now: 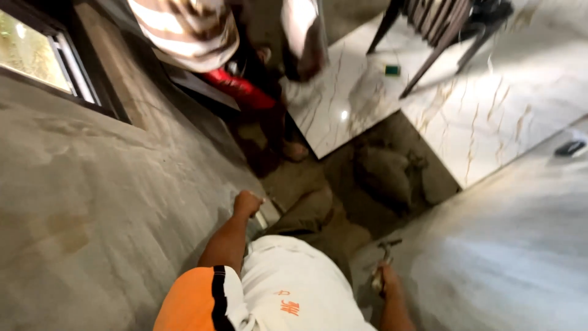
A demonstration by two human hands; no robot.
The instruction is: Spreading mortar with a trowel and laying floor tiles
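Two hands are seen from above, well apart; the right hand [387,279] is clamped on the handle of a hammer [384,257], whose dark metal head is turned up beside a pale plastered wall [508,270]; the left hand [247,203] is closed in a fist on a small grey tool [264,216], too blurred to be told by kind, held against the grey plastered wall [92,202] on that side; a white shirt with an orange sleeve [190,300] is worn by the person. Between the two walls, bare brown ground [367,208] is seen, with a lumpy sack [383,175] lying on it; beyond the sack, white marble-patterned floor tiles [490,116] are laid, with a dark chair [438,37] standing on them and a small green block [392,70] just beside one chair leg. A second person in a striped shirt [190,27] is bent over at the top, near a red object [239,89]; a window [43,55] is set in the left wall.
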